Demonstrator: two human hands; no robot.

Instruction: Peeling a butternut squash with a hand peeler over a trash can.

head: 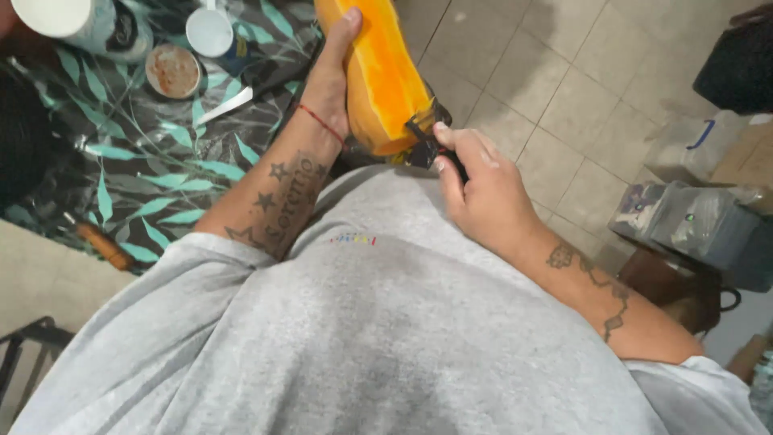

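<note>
My left hand grips a long, peeled orange fruit or squash from its left side, holding it out over the floor in front of my grey shirt. My right hand is closed on a small black peeler, whose head rests against the near end of the orange piece. A strip of dark skin shows at that near end. A red string is tied around my left wrist.
To the left a table with a dark leaf-patterned cloth carries a white cup, a small round bowl, a knife and a larger white vessel. Beige floor tiles lie ahead. Wrapped boxes sit at right.
</note>
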